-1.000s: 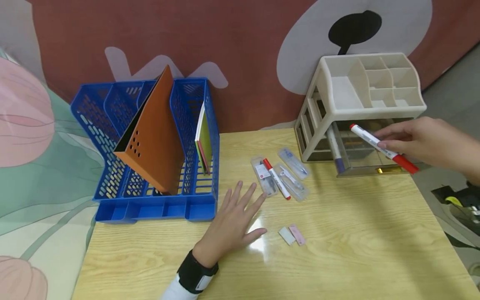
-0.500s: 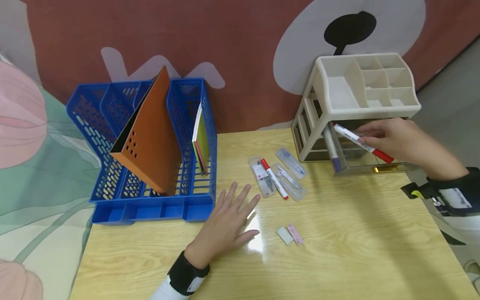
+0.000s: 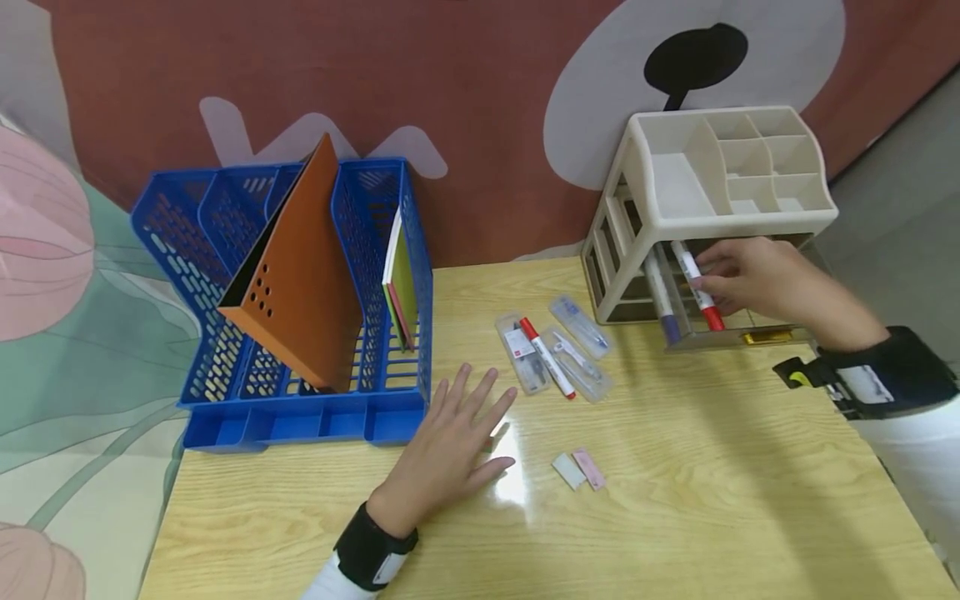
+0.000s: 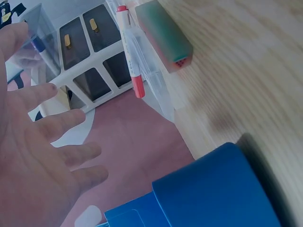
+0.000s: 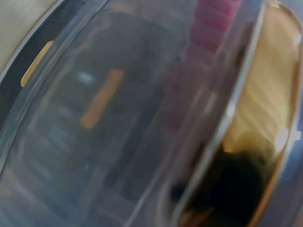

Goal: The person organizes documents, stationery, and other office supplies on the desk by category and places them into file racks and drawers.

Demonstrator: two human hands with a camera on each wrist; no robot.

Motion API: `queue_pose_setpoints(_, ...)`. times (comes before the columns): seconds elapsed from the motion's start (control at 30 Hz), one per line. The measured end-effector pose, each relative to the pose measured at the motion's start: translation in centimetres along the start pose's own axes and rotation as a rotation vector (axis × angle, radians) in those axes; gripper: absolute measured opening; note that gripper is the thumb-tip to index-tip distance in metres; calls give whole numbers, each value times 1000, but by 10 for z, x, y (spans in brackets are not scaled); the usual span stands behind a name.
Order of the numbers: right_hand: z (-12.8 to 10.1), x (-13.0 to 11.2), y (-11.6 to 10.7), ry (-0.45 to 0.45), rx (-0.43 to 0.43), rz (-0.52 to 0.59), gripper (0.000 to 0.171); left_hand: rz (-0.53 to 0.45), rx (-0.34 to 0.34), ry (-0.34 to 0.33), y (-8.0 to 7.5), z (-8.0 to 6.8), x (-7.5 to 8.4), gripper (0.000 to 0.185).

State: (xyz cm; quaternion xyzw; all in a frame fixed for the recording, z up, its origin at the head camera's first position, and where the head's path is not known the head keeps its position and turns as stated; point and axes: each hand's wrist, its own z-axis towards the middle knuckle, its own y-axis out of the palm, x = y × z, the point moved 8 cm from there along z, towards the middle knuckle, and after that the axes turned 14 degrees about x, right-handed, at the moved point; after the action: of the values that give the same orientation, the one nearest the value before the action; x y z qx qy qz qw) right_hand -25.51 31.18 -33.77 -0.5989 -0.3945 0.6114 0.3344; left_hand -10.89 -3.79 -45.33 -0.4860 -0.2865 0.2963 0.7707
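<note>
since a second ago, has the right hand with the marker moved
Yes. The right hand has carried the red-capped marker leftward, into the open drawer of the beige organizer, beside the blue-capped marker.

Red-capped white marker (image 3: 694, 284), held by the right hand (image 3: 753, 282), lies lengthwise in the open clear drawer (image 3: 720, 321) beside a blue-capped marker (image 3: 660, 296).

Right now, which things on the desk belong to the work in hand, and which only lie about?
In use:
- right hand, holding a red marker
- open drawer of the beige organizer
- blue marker already in the drawer

Lying about:
- left hand, flat on the table
- blue file rack
- brown folder
- second red marker
- two erasers
</note>
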Motion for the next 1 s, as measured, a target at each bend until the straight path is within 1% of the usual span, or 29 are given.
queue_pose_setpoints(0.17,2,-3,8,13,-40,23,42,-2,14,9,-2,2,-1,81)
queue_pose_setpoints(0.27,4,-3,13,21,-56,26,42,-1,12,6,-2,2,-1,80)
queue_pose_setpoints(0.47,6,-2,17,29,-62,27,44,2,9,-10,0,2,-3,79)
queue_pose_setpoints(0.57,5,-3,16,17,-49,0,46,-1,11,-15,0,2,-3,79)
queue_pose_setpoints(0.7,0,-7,7,-31,16,-100,48,6,10,-23,1,2,-4,79)
queue_pose_setpoints(0.8,-8,-13,-2,-79,88,-165,45,14,27,-24,0,2,-4,78)
queue_pose_setpoints(1.0,-32,-32,-18,-159,246,-195,38,25,73,-31,-5,5,-6,77)
